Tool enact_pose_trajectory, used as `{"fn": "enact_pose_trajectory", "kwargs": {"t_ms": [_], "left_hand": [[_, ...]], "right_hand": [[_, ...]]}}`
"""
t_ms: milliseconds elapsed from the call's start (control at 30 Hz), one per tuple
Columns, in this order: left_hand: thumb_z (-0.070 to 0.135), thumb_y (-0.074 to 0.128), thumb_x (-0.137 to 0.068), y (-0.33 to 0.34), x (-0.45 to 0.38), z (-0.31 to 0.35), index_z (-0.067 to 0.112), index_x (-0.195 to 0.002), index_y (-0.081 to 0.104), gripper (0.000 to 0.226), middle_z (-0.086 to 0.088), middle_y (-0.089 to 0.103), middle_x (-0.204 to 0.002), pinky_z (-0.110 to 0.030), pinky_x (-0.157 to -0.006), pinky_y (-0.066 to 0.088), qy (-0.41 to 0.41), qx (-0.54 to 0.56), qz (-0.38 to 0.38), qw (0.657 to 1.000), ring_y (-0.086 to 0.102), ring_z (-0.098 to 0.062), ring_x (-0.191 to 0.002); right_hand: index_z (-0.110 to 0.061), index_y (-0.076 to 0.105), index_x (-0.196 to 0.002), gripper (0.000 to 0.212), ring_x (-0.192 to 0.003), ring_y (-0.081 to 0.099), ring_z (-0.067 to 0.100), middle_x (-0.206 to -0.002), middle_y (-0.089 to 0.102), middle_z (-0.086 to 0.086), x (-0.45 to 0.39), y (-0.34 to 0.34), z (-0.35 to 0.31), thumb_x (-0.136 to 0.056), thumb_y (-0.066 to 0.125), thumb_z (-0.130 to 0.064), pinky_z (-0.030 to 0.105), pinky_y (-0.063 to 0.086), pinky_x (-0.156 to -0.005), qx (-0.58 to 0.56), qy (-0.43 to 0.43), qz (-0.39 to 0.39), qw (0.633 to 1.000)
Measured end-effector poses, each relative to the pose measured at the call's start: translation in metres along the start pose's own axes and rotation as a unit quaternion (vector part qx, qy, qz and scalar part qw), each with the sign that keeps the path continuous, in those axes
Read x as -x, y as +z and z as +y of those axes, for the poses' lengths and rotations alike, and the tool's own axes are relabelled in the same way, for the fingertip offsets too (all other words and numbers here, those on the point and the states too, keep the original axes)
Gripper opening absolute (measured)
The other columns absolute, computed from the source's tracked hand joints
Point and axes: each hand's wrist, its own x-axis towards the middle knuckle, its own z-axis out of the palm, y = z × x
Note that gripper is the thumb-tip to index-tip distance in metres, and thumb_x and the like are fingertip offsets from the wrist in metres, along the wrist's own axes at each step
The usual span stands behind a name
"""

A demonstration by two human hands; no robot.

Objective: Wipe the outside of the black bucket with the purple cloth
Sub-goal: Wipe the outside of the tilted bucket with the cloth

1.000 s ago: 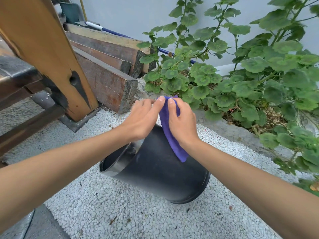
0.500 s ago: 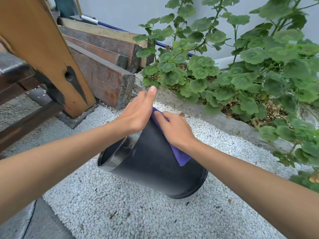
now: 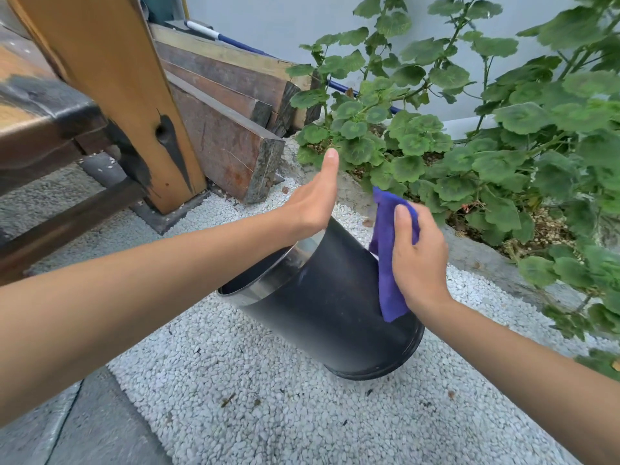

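White gravel bears the tilted black bucket; flat, empty left hand steadies its rim, right hand grips the purple cloth.

No text, label, brand, number or sign can be read anywhere here, near or far, left or right.

Head-worn camera looks forward and down, close over the tilted bucket.

bucket tilted on gravel; planks behind; plants right
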Motion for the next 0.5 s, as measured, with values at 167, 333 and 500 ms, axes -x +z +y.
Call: {"fn": "enact_pose_trajectory", "kwargs": {"t_ms": [167,333,500], "left_hand": [[0.085,0.006,-0.084,-0.007,-0.027,-0.009,0.004,-0.093,0.072,0.105,-0.012,0.074,-0.094,-0.026,-0.089,0.049,-0.024,0.204,-0.048,0.978,0.07,-0.013,-0.086],[0.063,0.004,-0.1,-0.014,-0.029,-0.013,-0.007,-0.129,0.055,0.092,-0.02,0.059,-0.112,-0.029,-0.064,0.035,-0.011,0.154,-0.005,0.988,0.055,-0.02,-0.083],[0.06,-0.006,-0.1,-0.036,-0.034,-0.028,-0.002,-0.123,0.062,0.095,-0.018,0.063,-0.121,-0.032,-0.093,0.025,0.01,0.054,-0.014,0.998,0.048,-0.024,-0.12]], "right_hand": [[-0.008,0.069,-0.12,0.025,-0.122,0.051,0.009,-0.126,0.058,0.011,0.018,0.017,-0.047,-0.098,0.063,-0.018,0.019,0.036,-0.109,0.005,-0.294,-0.053,0.954],[-0.008,0.073,-0.121,0.028,-0.136,0.049,0.034,-0.146,0.047,0.012,0.035,0.055,-0.034,-0.098,0.071,-0.022,0.041,0.037,-0.117,0.112,-0.456,-0.135,0.873],[-0.017,0.071,-0.13,0.032,-0.148,0.042,0.027,-0.157,0.047,0.006,0.036,0.059,-0.006,-0.101,0.067,-0.03,0.042,0.038,-0.119,0.208,-0.548,-0.196,0.786]]}}
